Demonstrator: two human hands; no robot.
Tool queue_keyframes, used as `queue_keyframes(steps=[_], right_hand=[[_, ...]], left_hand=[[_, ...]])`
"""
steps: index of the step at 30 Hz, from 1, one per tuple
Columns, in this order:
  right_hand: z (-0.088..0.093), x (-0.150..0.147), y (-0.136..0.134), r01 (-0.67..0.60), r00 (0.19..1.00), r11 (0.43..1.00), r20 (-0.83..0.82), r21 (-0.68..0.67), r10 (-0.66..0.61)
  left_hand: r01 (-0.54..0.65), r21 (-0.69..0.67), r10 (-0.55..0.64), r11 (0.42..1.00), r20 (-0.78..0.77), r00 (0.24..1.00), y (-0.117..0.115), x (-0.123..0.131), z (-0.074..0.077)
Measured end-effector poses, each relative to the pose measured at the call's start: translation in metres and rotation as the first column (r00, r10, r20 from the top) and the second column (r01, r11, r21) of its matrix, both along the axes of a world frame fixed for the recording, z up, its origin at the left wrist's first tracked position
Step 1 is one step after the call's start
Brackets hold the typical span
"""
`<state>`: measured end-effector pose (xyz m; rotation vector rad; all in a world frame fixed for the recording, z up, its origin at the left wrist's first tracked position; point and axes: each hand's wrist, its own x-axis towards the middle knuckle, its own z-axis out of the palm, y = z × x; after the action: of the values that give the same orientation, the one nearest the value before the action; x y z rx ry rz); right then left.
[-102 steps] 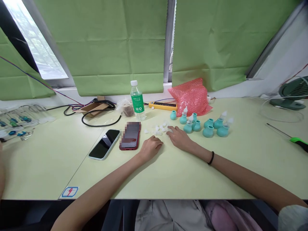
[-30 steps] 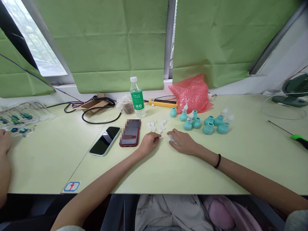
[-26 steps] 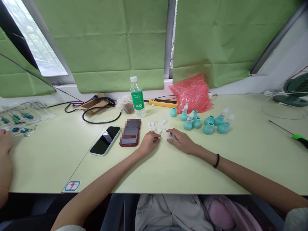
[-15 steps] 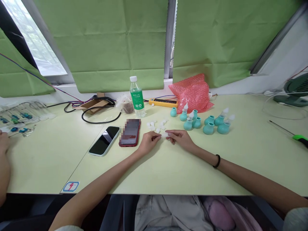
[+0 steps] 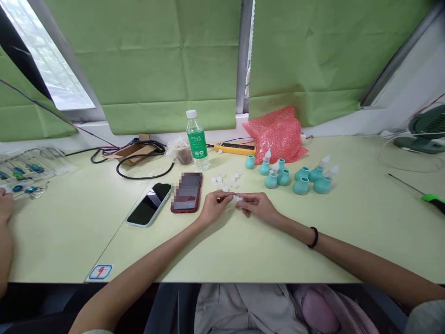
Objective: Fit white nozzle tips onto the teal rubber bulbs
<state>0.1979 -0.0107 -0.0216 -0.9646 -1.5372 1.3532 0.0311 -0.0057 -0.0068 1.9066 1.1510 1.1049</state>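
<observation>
My left hand and my right hand meet just above the pale green table, fingertips pinched together on a small clear plastic piece held between them. Just beyond the hands lies a scatter of several more small white plastic pieces. To the right stand several teal rubber bulbs, some with clear nozzle tips. A black band circles my right wrist.
A red phone and a black-screened phone lie left of my hands. Behind are a water bottle, pink bubble wrap, a yellow power strip and cables. A green-handled screwdriver lies far right. Another person's hand is at the left edge.
My right hand left the table near the loose pieces and came toward the left hand. Both hands lifted slightly and now pinch one small clear piece between them.
</observation>
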Motion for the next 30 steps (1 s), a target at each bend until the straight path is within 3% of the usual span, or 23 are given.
queue_keyframes(steps=[23, 30], right_hand=[[-0.001, -0.005, -0.009, -0.050, 0.983, 0.984, 0.185, 0.172, 0.018], [0.008, -0.005, -0.015, -0.062, 0.967, 0.959, 0.255, 0.276, -0.010]], left_hand=[[0.009, -0.055, -0.007, 0.998, 0.033, 0.999, -0.003, 0.004, -0.002], [0.121, -0.225, -0.071, 0.967, 0.218, 0.973, -0.005, 0.005, 0.005]])
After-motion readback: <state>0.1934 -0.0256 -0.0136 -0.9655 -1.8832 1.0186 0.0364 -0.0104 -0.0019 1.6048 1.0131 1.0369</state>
